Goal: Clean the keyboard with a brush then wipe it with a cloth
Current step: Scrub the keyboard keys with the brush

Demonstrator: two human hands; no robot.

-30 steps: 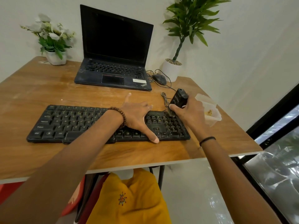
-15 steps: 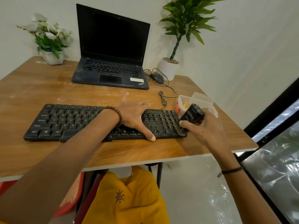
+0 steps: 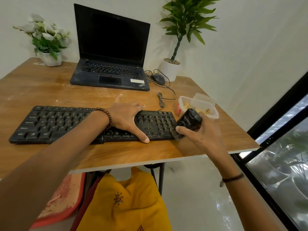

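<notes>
Head view: the keyboard [image 3: 66,124] lies along the near half of the table [image 3: 50,90], with the laptop [image 3: 113,64] beyond it at the far edge. The left hand [image 3: 126,117] rests flat on the keyboard's right-centre section. Its fingers are spread and point to the far side, and the thumb reaches the near edge of the frame, so I read it as bracing the keyboard. The right hand [image 3: 203,137] holds the brush [image 3: 188,122], a black, stubby body, with the fingers curled round it and the thumb laid along its near side. The brush is tilted, and its lower end meets the keyboard's near right corner. One second ago the brush stood at the far right corner. It has since travelled towards me across the numeric pad, while the left hand has kept its place. I judge this to be one brushing stroke finishing at the right end, with the brushing step in progress and the left sections possibly outstanding. A plastic container [image 3: 210,110] sits just beyond the brush. I cannot identify a cloth on the table.
</notes>
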